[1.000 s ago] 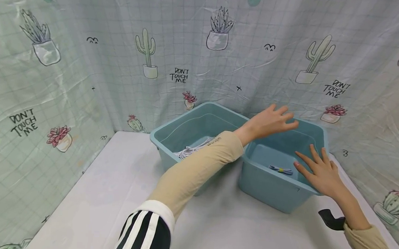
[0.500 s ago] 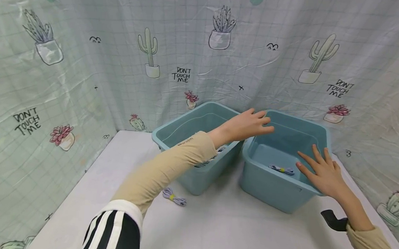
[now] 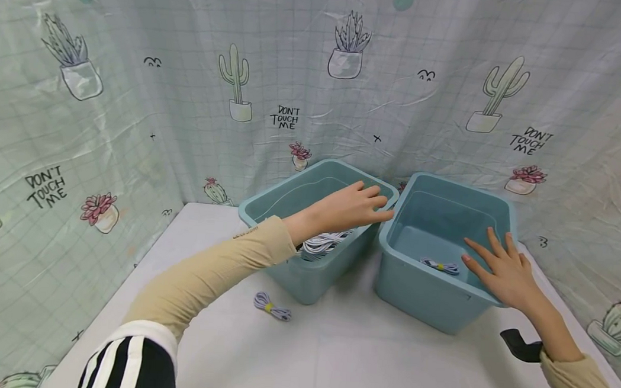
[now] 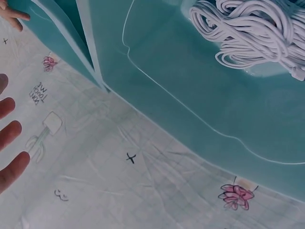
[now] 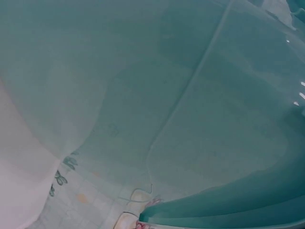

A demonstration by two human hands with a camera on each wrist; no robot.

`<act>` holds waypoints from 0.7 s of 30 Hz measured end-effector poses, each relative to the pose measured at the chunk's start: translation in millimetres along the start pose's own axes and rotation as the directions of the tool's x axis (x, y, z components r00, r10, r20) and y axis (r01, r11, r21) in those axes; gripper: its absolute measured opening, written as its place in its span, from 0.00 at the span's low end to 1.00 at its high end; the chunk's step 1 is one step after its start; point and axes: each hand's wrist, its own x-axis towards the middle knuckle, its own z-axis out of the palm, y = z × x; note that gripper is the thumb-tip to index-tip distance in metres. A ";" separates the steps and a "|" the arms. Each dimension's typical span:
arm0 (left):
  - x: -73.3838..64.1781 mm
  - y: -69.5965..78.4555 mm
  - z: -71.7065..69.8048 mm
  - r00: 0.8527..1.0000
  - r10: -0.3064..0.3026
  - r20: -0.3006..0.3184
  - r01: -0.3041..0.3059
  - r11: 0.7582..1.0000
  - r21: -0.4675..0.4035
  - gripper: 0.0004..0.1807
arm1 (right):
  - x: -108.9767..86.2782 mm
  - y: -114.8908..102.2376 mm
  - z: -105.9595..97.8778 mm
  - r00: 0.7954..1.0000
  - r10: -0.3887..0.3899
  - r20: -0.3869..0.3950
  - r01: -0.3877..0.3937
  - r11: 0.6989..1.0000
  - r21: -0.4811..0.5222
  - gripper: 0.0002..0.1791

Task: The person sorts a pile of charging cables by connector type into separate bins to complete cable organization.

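My left hand [image 3: 353, 205] hangs over the right side of the left blue bin [image 3: 294, 196], fingers relaxed and holding nothing. Several white coiled cables [image 3: 324, 243] lie in that bin, partly hidden by the forearm; the left wrist view shows the cables [image 4: 248, 28] closely. My right hand [image 3: 505, 271], fingers spread, is at the front right rim of the right blue bin [image 3: 426, 302]. Inside the right bin is a single cable bundle [image 3: 440, 266] with a yellow tie. A similar tied cable bundle [image 3: 273, 307] rests on the table before the left bin.
Both bins stand close together at the back of the white table [image 3: 332, 361]. Behind and beside them hangs a cactus-printed curtain [image 3: 176, 114]. A black strap [image 3: 520, 345] sticks out at the right wrist. In the right wrist view a blue bin wall [image 5: 157, 95] fills most of the picture.
My left hand has moved left and slightly down, from over the right bin to over the left bin. The forearm's shift uncovers the cable bundle on the table. My right hand stays put.
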 end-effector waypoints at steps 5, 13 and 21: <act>-19.2 3.6 -2.3 0.998 -0.008 -0.063 0.007 1.000 -0.016 0.18 | 0.0 0.0 -0.2 1.000 -0.002 0.000 0.002 1.000 0.000 0.34; -48.8 10.1 2.2 0.990 -0.039 -0.136 0.032 0.998 -0.056 0.14 | -0.7 -0.2 1.0 1.000 -0.004 -0.008 0.004 1.000 0.002 0.33; -75.0 17.3 10.3 0.982 -0.095 -0.165 0.077 0.990 -0.117 0.15 | -0.4 0.6 1.6 1.000 -0.007 -0.009 0.007 1.000 -0.003 0.34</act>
